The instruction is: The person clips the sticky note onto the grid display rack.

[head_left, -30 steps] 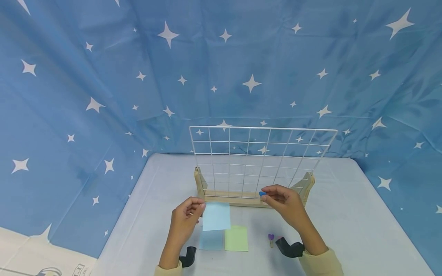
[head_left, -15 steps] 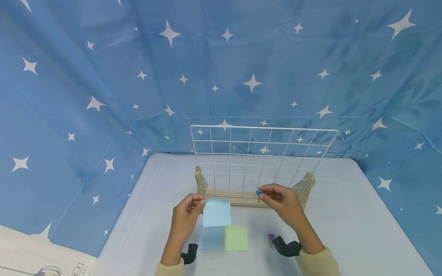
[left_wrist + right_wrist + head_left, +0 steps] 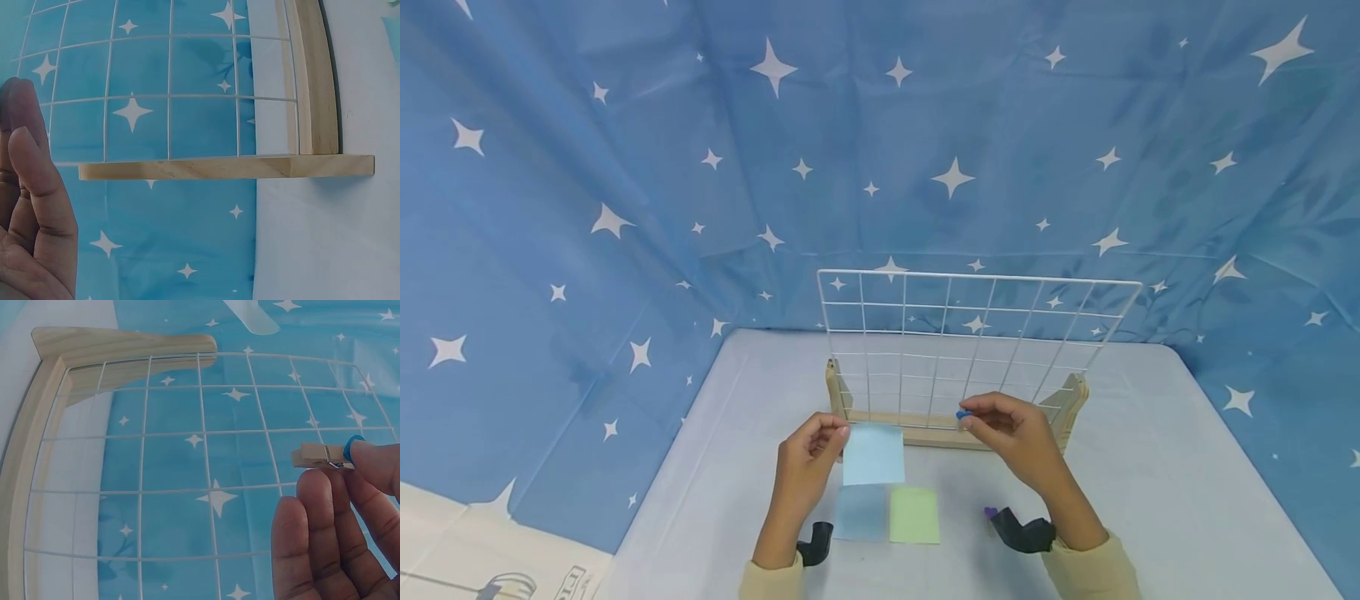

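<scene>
My left hand point(image 3: 803, 465) pinches a light blue sticky note point(image 3: 874, 455) by its left edge, in the air in front of the wire grid. In the left wrist view the thumb and fingers of my left hand point(image 3: 37, 206) show at the left edge, and the note's hold is not clear there. Between thumb and fingers, my right hand point(image 3: 1017, 435) holds a small wooden clothespin point(image 3: 319, 455) with a blue ornament point(image 3: 352, 446). A white wire grid point(image 3: 955, 333) in a wooden stand point(image 3: 940, 437) stands upright behind both hands.
On the white table point(image 3: 760, 392) lie a blue paper point(image 3: 860, 513) and a green sticky note point(image 3: 914, 515). A purple-topped clip point(image 3: 991, 511) lies partly hidden by the black wrist mount point(image 3: 1024, 533). Blue star-patterned cloth point(image 3: 880, 125) hangs behind.
My left hand has risen a little with the light blue note, toward the grid. My right hand has shifted slightly left and up with the clothespin, while the head view has shifted slightly.
</scene>
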Demonstrator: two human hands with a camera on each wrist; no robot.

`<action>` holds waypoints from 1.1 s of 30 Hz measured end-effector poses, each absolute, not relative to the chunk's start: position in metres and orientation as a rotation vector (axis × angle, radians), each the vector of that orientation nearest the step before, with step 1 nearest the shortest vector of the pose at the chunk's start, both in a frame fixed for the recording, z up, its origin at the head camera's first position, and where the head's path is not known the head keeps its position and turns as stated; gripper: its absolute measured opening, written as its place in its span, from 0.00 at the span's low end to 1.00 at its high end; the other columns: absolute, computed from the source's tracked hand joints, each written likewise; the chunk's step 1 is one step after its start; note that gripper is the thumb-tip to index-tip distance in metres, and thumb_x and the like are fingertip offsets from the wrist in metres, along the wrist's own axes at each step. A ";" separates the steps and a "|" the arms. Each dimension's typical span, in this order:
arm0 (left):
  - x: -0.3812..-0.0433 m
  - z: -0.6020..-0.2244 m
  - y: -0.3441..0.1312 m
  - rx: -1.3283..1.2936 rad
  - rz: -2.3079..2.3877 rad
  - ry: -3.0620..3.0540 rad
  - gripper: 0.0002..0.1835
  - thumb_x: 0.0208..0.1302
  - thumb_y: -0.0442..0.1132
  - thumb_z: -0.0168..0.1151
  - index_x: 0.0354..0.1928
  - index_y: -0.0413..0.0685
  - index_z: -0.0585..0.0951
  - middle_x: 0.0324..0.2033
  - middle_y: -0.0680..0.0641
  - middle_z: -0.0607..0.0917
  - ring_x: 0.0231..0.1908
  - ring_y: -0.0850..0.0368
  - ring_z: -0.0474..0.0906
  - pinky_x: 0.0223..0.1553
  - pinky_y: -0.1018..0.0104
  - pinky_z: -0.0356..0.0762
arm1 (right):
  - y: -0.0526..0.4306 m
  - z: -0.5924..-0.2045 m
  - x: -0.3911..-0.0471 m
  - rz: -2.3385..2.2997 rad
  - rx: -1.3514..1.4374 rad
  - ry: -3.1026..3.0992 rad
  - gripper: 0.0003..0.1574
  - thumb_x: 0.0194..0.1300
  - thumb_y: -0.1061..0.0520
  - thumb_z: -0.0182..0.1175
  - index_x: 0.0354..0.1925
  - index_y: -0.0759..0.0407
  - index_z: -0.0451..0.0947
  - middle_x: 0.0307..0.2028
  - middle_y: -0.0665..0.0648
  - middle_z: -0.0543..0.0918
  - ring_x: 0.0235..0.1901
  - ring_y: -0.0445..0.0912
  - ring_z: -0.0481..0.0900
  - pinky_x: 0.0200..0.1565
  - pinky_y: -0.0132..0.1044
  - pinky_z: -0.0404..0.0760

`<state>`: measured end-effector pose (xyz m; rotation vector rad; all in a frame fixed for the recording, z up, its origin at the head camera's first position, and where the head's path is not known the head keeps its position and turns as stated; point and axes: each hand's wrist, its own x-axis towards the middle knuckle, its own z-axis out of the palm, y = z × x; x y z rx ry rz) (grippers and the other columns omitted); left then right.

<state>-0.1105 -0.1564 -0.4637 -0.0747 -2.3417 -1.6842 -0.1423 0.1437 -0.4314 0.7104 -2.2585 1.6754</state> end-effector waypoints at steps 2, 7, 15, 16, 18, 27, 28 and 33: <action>-0.111 -0.463 -0.156 -0.071 -1.685 -2.343 0.06 0.77 0.39 0.68 0.46 0.43 0.87 0.33 0.52 0.87 0.32 0.60 0.83 0.38 0.71 0.80 | 0.143 -0.430 -0.143 1.669 0.703 -2.260 0.10 0.67 0.75 0.69 0.46 0.71 0.87 0.40 0.65 0.90 0.40 0.33 0.87 0.44 0.25 0.86; -0.114 -0.463 -0.157 -0.084 -1.670 -2.338 0.06 0.77 0.39 0.68 0.46 0.43 0.87 0.32 0.52 0.87 0.33 0.62 0.82 0.38 0.71 0.79 | 0.141 -0.426 -0.144 1.671 0.695 -2.254 0.10 0.67 0.75 0.68 0.46 0.71 0.88 0.40 0.65 0.90 0.40 0.33 0.87 0.44 0.25 0.86; -0.117 -0.459 -0.159 -0.124 -1.661 -2.316 0.05 0.77 0.38 0.67 0.45 0.43 0.87 0.32 0.52 0.87 0.33 0.63 0.81 0.38 0.71 0.79 | 0.137 -0.420 -0.146 1.696 0.754 -2.192 0.13 0.66 0.78 0.67 0.48 0.74 0.88 0.43 0.55 0.92 0.41 0.32 0.88 0.44 0.27 0.87; -0.117 -0.459 -0.159 -0.125 -1.661 -2.314 0.05 0.77 0.38 0.67 0.45 0.43 0.87 0.32 0.52 0.87 0.33 0.63 0.81 0.38 0.71 0.79 | 0.137 -0.419 -0.146 1.704 0.761 -2.184 0.13 0.66 0.78 0.67 0.48 0.74 0.88 0.43 0.53 0.92 0.41 0.32 0.88 0.44 0.27 0.87; -0.117 -0.458 -0.160 -0.125 -1.664 -2.311 0.05 0.77 0.38 0.68 0.45 0.43 0.87 0.32 0.52 0.87 0.33 0.63 0.81 0.38 0.71 0.78 | 0.136 -0.417 -0.147 1.712 0.772 -2.175 0.13 0.66 0.78 0.67 0.48 0.75 0.88 0.44 0.52 0.92 0.42 0.32 0.88 0.45 0.27 0.87; -0.120 -0.456 -0.160 -0.140 -1.671 -2.294 0.05 0.77 0.37 0.67 0.46 0.43 0.87 0.33 0.51 0.87 0.34 0.59 0.83 0.38 0.71 0.79 | 0.133 -0.412 -0.152 1.671 0.785 -2.178 0.12 0.66 0.79 0.65 0.47 0.75 0.88 0.40 0.69 0.90 0.41 0.32 0.88 0.45 0.26 0.87; -0.121 -0.455 -0.160 -0.146 -1.669 -2.292 0.05 0.78 0.37 0.67 0.46 0.43 0.87 0.33 0.51 0.87 0.34 0.59 0.83 0.38 0.71 0.80 | 0.132 -0.411 -0.152 1.666 0.782 -2.179 0.12 0.66 0.79 0.65 0.47 0.74 0.88 0.39 0.69 0.90 0.40 0.32 0.88 0.44 0.25 0.87; -0.123 -0.452 -0.160 -0.166 -1.667 -2.281 0.05 0.78 0.37 0.67 0.46 0.43 0.88 0.33 0.51 0.87 0.34 0.58 0.83 0.38 0.71 0.80 | 0.130 -0.409 -0.154 1.660 0.757 -2.190 0.11 0.67 0.78 0.66 0.46 0.74 0.88 0.39 0.69 0.90 0.39 0.32 0.88 0.44 0.25 0.87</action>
